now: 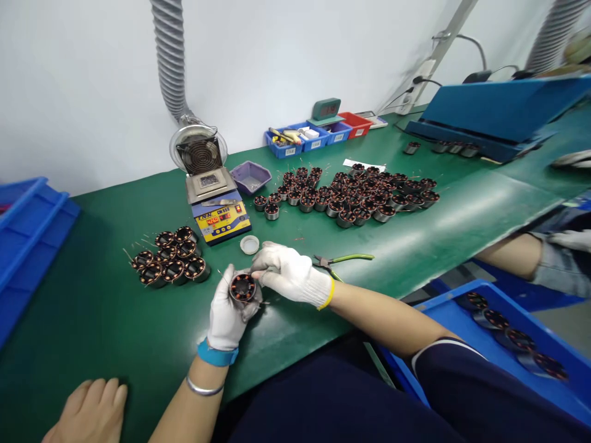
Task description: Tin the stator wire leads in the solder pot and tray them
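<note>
My left hand [228, 314], in a white glove, is wrapped round a ring-shaped stator with copper coils [242, 288], its open face turned up. My right hand [293, 274], gloved in white with a yellow cuff, is closed in a pinch at the stator's right edge; what its fingertips hold is too small to make out. Thin wire ends stick out around the stator. Just beyond the hands sits a small white round dish [250, 245]. Green-handled cutters [341, 259] lie right of my right hand. A solder pot [219, 212] with a lit display stands behind.
Stators stand in a group [173, 271] at left and a large group [360, 197] at centre. Beyond are a purple tray [250, 177] and parts bins [289, 147]. Another person's bare hand [95, 409] rests at lower left. A blue crate [462, 295] is at lower right.
</note>
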The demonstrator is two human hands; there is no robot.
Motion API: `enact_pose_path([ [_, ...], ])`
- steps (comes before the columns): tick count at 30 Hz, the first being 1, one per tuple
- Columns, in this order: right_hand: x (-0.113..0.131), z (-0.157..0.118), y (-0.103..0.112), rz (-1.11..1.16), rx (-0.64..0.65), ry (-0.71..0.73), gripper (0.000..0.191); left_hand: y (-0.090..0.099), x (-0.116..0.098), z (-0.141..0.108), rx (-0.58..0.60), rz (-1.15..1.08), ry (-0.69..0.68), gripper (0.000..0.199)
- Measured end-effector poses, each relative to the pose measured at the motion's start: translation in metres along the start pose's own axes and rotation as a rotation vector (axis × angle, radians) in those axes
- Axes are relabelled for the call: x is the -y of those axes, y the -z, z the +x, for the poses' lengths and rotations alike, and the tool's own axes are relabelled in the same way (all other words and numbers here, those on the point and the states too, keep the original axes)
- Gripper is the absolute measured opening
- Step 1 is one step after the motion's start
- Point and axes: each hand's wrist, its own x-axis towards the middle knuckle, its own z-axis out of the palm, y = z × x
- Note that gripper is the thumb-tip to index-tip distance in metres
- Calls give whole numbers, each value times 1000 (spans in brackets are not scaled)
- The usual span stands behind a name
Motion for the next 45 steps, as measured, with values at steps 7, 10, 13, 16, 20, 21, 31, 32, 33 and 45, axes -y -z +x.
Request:
enact_pose_path([
  [7, 40, 10, 37, -410, 177, 365, 10, 7, -15, -2, 49, -129, -152, 33],
  [10, 51, 13, 42, -563, 254, 431, 9, 4, -7, -3, 88, -38, -17, 23],
  [13, 51, 15, 42, -649, 306, 413, 12, 4, -5, -6, 120, -2, 19, 18],
  [16, 53, 18, 42, -658, 293, 437, 12, 10, -14, -3, 57, -63, -153, 14],
  [20, 60, 22, 42, -619, 319, 523, 12, 15, -18, 5, 46, 2, -262, 22],
  [21, 59, 22, 43, -621, 326, 517, 11, 15, -16, 4, 98, 65, -223, 28],
  [31, 9, -12, 39, 155, -405, 39, 20, 0, 4, -8, 7, 172, -462, 39],
  [32, 5, -19, 32, 185, -466, -1, 19, -1, 6, -7, -8, 124, -475, 38],
  [33, 1, -25, 22, 166, -461, -19, 15, -2, 8, -6, 3, 77, -477, 38],
  [45, -16, -39, -53, -128, -208, -90, 60, 7, 22, 6, 20, -96, -283, 27],
])
